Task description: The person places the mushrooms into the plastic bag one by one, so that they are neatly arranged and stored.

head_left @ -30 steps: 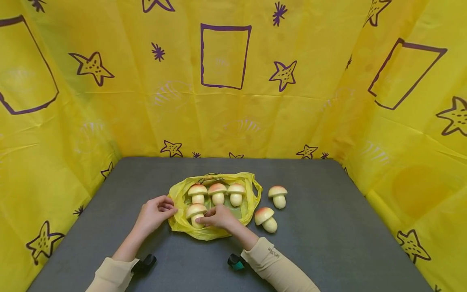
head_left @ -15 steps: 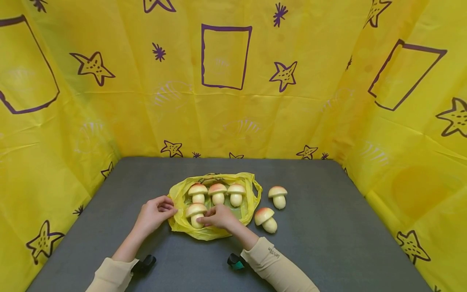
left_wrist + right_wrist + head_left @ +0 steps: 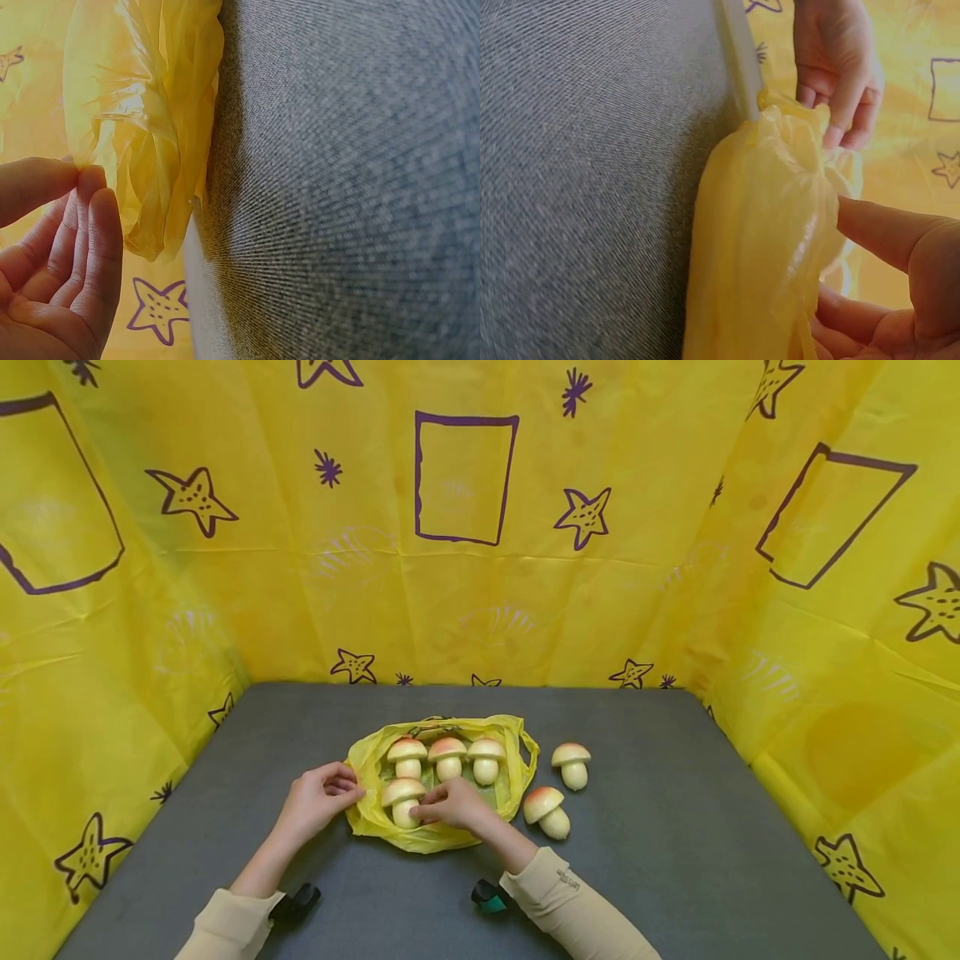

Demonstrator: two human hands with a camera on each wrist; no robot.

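Observation:
A yellow plastic bag (image 3: 420,841) lies with its mouth wide, several toy mushrooms inside. Three of these, including the middle mushroom (image 3: 447,750), form a back row; a fourth one, the front mushroom (image 3: 402,790), lies nearer the bag's front left. My left hand (image 3: 318,797) pinches the bag's left rim between thumb and fingertips, as the left wrist view also shows. Inside the mouth, my right hand (image 3: 453,803) has its thumb right beside the front mushroom's stem. In the right wrist view that hand's thumb (image 3: 877,229) and fingers stand apart, fingertips partly hidden behind the bag.
Two more toy mushrooms, an upright-looking one (image 3: 572,764) and a tilted one (image 3: 549,812), lie on the grey table (image 3: 675,843) right of the bag. A yellow cloth (image 3: 465,610) with starfish drawings surrounds the table. Black wrist straps (image 3: 296,903) show below the sleeves.
My right hand has shifted slightly right, its thumb moving off the front mushroom's stem, while that mushroom stays in place. The left hand and the bag have hardly moved.

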